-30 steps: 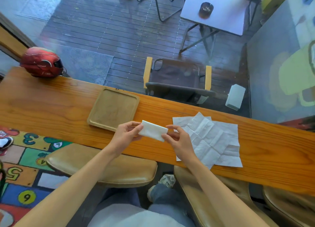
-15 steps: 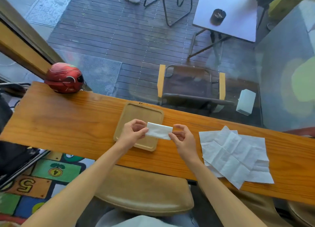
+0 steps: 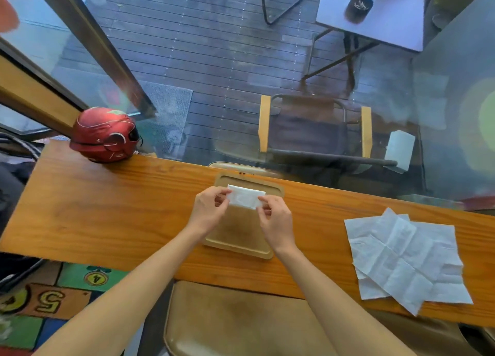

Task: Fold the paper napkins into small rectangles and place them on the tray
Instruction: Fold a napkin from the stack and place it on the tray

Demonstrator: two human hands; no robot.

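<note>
The person holds a folded napkin (image 3: pixel 246 200) over the far end of the wooden tray (image 3: pixel 241 244), which lies on the tabletop (image 3: pixel 112 208) close to its far edge. The left hand (image 3: pixel 207 211) pinches the napkin's left end between thumb and fingers; the right hand (image 3: pixel 276 220) pinches its right end the same way. Whether the napkin already touches the tray floor cannot be told; it looks just above it or barely resting.

The main risk is that the small rectangle springs open once both pinches let go, since thin paper holds a crease poorly unless pressed flat. Letting go with one hand first could make the free end droop or unfold. Set down this far back, the napkin could also ride up on the tray's far rim and lie tilted rather than flat.

The pile of unfolded napkins (image 3: pixel 401 259) lies near the right end of the tabletop, overhanging its near edge slightly. A careless sweep of the forearm while reaching for the next sheet could pull them off. A red helmet (image 3: pixel 105 135) sits at the far left corner, well apart from the work.
</note>
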